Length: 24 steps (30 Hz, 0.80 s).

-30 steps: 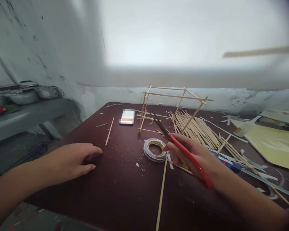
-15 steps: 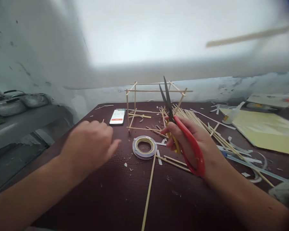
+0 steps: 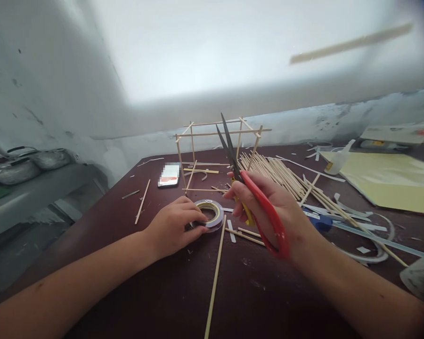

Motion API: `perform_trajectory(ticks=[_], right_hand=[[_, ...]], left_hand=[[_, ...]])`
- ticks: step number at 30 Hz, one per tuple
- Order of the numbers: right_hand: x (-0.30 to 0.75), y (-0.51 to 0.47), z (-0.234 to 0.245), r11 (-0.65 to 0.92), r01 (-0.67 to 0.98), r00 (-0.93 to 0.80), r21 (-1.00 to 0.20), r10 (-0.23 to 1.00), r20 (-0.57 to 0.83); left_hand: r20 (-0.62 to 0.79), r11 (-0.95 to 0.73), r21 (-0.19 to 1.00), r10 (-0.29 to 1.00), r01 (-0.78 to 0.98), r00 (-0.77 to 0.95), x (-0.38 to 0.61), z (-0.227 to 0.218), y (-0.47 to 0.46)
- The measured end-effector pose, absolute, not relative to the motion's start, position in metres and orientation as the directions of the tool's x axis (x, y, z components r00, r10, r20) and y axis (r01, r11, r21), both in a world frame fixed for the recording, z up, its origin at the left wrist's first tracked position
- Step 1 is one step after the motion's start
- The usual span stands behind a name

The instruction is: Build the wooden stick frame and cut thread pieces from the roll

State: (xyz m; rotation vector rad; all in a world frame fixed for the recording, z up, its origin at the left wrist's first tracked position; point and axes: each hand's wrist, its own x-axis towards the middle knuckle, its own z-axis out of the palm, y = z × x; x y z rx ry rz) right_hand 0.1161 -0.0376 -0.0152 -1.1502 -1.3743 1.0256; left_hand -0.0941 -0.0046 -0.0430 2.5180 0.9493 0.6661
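Note:
My left hand is closed on the left side of a roll of tape, fingers reaching over its ring toward the hole and thumb along the near edge. The roll lies flat on the dark table. In my right hand is a pair of scissors with red and yellow handles, blades pointing up and slightly parted. Behind the blades stands a box-shaped frame of thin wooden sticks. One long stick runs from beside the roll toward me.
A phone lies left of the frame. Many loose sticks are piled at right, near paper strips, a blue-handled tool, a small bottle and a yellow sheet. Another stick rests at left. A pale wall rises behind the table.
My left hand has come right and down from above the table onto the tape roll and taken hold of it. My right hand still holds the scissors; the view has shifted slightly.

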Motion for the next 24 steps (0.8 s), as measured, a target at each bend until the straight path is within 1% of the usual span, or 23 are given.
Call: perform_trajectory(ticks=[2, 4, 7, 10, 15, 20, 24], right_hand=[[0.116, -0.036, -0.018, 0.184, 0.079, -0.027, -0.98, 0.983, 0.182], [0.116, -0.035, -0.021, 0.152, 0.05, -0.017, -0.987, 0.988, 0.152], [0.115, -0.034, -0.023, 0.081, 0.052, -0.01, -0.995, 0.997, 0.08], [0.114, -0.033, -0.025, 0.065, 0.078, -0.012, -0.995, 0.998, 0.064], [0.114, -0.033, -0.03, 0.074, 0.062, -0.036, -0.995, 0.997, 0.072], [0.114, -0.035, -0.028, 0.067, 0.049, -0.032, -0.997, 0.997, 0.066], [0.112, -0.038, -0.026, 0.076, 0.05, -0.016, -0.996, 0.997, 0.075]], left_hand=[[0.316, -0.641, 0.564, 0.75, 0.52, 0.581, -0.098, -0.041, -0.005], [0.305, -0.565, 0.647, 0.807, 0.512, 0.505, -0.102, -0.039, -0.005], [0.238, -0.452, 0.752, 0.865, 0.479, 0.442, -0.106, -0.04, -0.005], [0.167, -0.355, 0.828, 0.895, 0.435, 0.413, -0.109, -0.041, -0.004], [0.111, -0.28, 0.899, 0.89, 0.336, 0.443, -0.114, -0.042, -0.003], [0.18, -0.314, 0.931, 0.839, 0.187, 0.514, -0.118, -0.045, -0.003], [0.219, -0.335, 0.934, 0.813, 0.126, 0.539, -0.121, -0.047, -0.001]])
